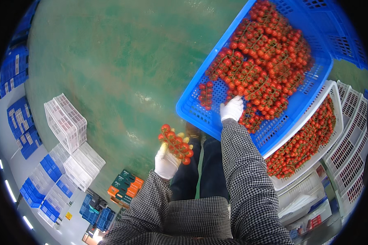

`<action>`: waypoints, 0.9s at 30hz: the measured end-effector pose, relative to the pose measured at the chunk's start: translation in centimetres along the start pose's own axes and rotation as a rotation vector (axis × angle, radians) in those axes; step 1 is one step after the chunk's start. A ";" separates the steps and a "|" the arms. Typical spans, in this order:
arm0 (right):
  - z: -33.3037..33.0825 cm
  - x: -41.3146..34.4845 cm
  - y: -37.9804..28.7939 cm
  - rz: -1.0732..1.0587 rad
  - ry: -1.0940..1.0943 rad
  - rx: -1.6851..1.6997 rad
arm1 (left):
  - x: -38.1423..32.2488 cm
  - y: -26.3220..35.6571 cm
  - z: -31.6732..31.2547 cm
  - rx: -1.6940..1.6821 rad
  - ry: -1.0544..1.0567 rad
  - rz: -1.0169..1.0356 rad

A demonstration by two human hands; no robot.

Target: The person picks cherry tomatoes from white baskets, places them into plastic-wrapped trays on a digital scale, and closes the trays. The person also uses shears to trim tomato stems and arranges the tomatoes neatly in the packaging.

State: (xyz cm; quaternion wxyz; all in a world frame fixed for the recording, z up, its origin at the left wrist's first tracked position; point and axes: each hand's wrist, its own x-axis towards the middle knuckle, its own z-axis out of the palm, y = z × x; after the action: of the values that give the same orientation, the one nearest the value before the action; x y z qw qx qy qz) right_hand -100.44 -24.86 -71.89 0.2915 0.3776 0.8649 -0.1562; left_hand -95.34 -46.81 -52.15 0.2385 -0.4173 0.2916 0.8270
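My left hand (168, 159), in a white glove with yellowish fingertips, holds a truss of red cherry tomatoes (175, 144) out over the floor, left of a large blue plastic crate (199, 125). Inside that crate my gloved right hand (232, 107) reaches to the near edge of a big heap of cherry tomatoes on the vine (263, 64). Its fingertips meet the tomatoes there, and whether they grip any is hidden. A small separate truss (205, 95) lies on the crate's perforated bottom, to the left of the heap.
Right of the blue crate stands a white crate (337, 122) of cherry tomatoes, beside stacked white crates (349, 134). White crates (66, 122) stand on the green floor (110, 61) at left. Green and orange cartons (125, 187) are at lower left. My legs are below the crate's near corner.
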 end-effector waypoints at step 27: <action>-13.6 -12.3 -3.3 -0.622 -0.204 0.916 | 8.5 0.7 6.5 0.258 -0.295 0.128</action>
State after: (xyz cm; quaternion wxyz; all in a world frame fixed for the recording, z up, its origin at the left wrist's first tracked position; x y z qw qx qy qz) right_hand -101.47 -27.30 -53.45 0.1202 0.1758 0.7468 -0.6301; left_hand -103.96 -41.54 -55.88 0.2770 -0.2385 0.3828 0.8484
